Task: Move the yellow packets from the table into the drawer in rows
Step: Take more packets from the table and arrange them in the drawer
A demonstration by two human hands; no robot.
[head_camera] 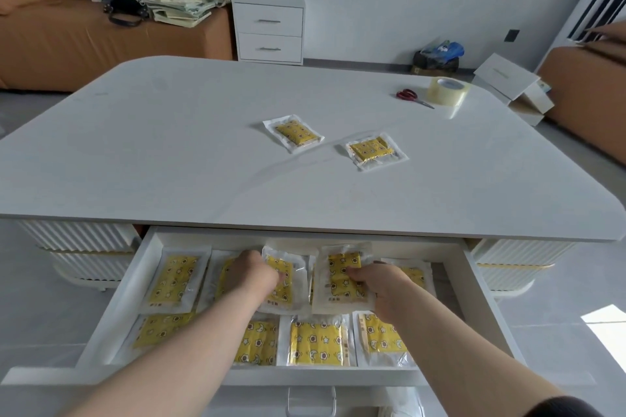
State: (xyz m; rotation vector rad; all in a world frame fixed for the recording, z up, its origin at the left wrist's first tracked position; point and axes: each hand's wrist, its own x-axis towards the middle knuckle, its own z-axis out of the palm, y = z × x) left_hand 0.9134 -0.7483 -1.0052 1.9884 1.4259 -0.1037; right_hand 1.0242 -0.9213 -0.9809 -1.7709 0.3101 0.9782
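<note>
Nearest the camera, a dark sleeve (562, 409) covers the right arm, and both bare forearms reach over the front wall of the open drawer (305, 375). The left hand (259, 270) curls its fingers onto the left edge of a yellow packet (283, 283) in the far row. The right hand (382, 286) pinches a second packet (340, 281) just to the right of it. Both held packets sit tilted, and their near ends overlap the near row instead of lying flat.

The risk, as I judge it, is crowding. The far row looks nearly full, so pressing these two down may push their neighbours askew or leave them stacked rather than side by side. The clear film looks slippery, so a packet could slide onto the next one on release. The left forearm crosses the near row and could drag a packet out of line as it pulls back.

I count nine packets in the drawer: four in the near row and five in the far row, including the two in hand. The arms hide parts, so another may lie underneath. Two remain on the table (169, 145), the left table packet (294, 133) and the right table packet (374, 151), well apart from the drawer. At the table's far right are one pair of scissors (410, 95) and one tape roll (447, 90).
</note>
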